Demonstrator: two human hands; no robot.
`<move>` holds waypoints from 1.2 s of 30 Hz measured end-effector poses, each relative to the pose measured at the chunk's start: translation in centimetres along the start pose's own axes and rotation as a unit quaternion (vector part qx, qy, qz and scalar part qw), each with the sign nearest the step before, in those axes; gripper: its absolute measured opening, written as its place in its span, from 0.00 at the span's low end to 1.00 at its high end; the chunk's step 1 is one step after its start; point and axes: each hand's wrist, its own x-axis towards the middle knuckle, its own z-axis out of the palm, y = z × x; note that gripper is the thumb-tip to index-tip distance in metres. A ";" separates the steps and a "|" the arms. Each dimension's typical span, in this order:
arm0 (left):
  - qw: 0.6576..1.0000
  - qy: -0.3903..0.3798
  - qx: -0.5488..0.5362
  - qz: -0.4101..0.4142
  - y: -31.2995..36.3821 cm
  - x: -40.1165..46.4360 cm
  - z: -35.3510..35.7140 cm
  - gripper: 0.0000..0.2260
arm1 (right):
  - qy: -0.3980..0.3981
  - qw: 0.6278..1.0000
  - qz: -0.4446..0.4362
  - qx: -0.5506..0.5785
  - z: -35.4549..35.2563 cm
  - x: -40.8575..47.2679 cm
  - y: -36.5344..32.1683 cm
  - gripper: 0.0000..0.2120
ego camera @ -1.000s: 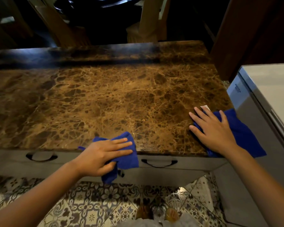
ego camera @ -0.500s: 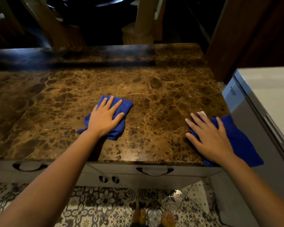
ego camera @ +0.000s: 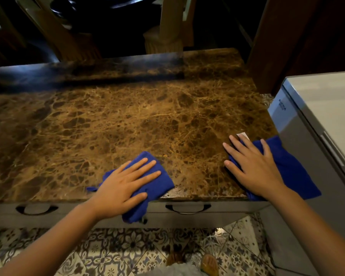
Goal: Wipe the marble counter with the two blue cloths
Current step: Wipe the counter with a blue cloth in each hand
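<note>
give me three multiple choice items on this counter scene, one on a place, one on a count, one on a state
1. Where does the left cloth lie?
A. at the counter's near edge, partly hanging over
B. at the far edge
C. on the floor

2. How many drawer handles show below the counter?
A. one
B. two
C. four

3. How does the right hand meet the right cloth?
A. pinches it in the air
B. lies flat on it, fingers spread
C. stays clear of it

Answers:
1. A, the left hand presses it at the near edge and a fold droops over the drawer front.
2. B, one handle at left, one at middle.
3. B, the palm lies on the cloth at the right corner.
</note>
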 end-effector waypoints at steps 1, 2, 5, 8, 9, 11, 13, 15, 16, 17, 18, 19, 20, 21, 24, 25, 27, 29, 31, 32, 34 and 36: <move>1.000 0.008 -0.004 -0.023 -0.8 -0.1 -0.2 0.24 | 0.001 1.000 -0.003 0.007 0.0 0.0 0.0 0.36; 0.999 0.014 -0.010 -0.050 -1.6 0.0 -0.3 0.23 | 0.002 1.000 -0.006 0.023 -0.1 0.0 0.0 0.35; 0.989 0.055 -0.012 -0.138 -2.8 2.2 -0.5 0.25 | 0.015 0.992 0.009 0.125 -1.0 -0.3 0.4 0.30; 0.965 0.101 -0.002 -0.240 -3.5 6.3 -0.6 0.28 | 0.045 0.994 0.058 0.076 -1.3 -1.1 2.1 0.28; 0.959 0.106 -0.002 -0.262 -3.8 7.8 -0.6 0.29 | 0.034 0.996 0.073 0.046 -1.0 -1.5 2.6 0.28; 0.956 0.106 0.001 -0.273 -4.2 10.8 -0.9 0.31 | 0.004 0.996 0.091 0.011 -0.4 -1.9 3.1 0.29; 0.965 0.098 -0.003 -0.245 -4.0 13.8 -1.2 0.33 | -0.005 0.995 0.096 0.005 -0.1 -1.8 3.1 0.29; 0.977 0.079 -0.010 -0.199 -3.1 16.3 -1.4 0.32 | -0.001 0.995 0.096 0.005 -0.2 -1.7 2.9 0.30; 0.983 0.068 -0.014 -0.171 -2.3 17.2 -1.5 0.32 | 0.001 0.995 0.096 0.003 -0.2 -1.7 3.0 0.31; 0.989 0.058 -0.015 -0.138 -1.4 17.7 -1.4 0.31 | 0.002 0.995 0.097 0.000 -0.2 -1.7 3.0 0.31; 0.994 0.049 -0.011 -0.101 -0.3 18.0 -1.1 0.31 | 0.003 0.995 0.097 -0.001 -0.1 -1.7 3.0 0.31; 0.997 0.043 -0.006 -0.061 0.9 17.8 -0.8 0.30 | 0.005 0.995 0.097 -0.001 -0.1 -1.7 3.0 0.31; 0.999 0.040 -0.003 -0.022 2.2 17.4 -0.4 0.29 | 0.007 0.995 0.097 -0.001 0.0 -1.6 3.0 0.30; 0.999 0.037 -0.003 0.013 3.4 16.8 -0.1 0.28 | 0.007 0.995 0.096 -0.001 0.0 -1.6 2.9 0.30; 0.996 0.019 -0.014 0.085 6.4 14.5 0.4 0.26 | 0.006 0.996 0.094 0.002 -0.1 -1.7 3.0 0.31; 0.995 0.010 -0.022 0.100 7.1 13.7 0.4 0.26 | 0.006 0.996 0.094 0.001 -0.1 -1.7 3.0 0.31; 0.991 -0.005 -0.036 0.126 8.4 12.3 0.3 0.26 | 0.006 0.995 0.097 -0.001 0.0 -1.7 3.0 0.31; 0.988 -0.018 -0.036 0.147 9.2 11.2 0.3 0.27 | 0.006 0.995 0.098 -0.004 0.1 -1.7 3.0 0.31; 0.986 -0.030 -0.032 0.161 9.5 10.5 0.4 0.26 | 0.006 0.995 0.098 -0.006 0.1 -1.7 3.1 0.31; 0.984 -0.032 -0.034 0.170 9.6 10.2 0.4 0.25 | 0.007 0.995 0.097 -0.006 0.1 -1.7 3.1 0.31; 0.980 -0.026 -0.040 0.191 9.6 9.5 0.5 0.22 | 0.009 0.995 0.095 -0.005 0.1 -1.7 3.1 0.31; 0.977 -0.014 -0.041 0.210 9.2 8.7 0.8 0.21 | 0.006 0.995 0.095 -0.004 0.0 -1.7 3.0 0.32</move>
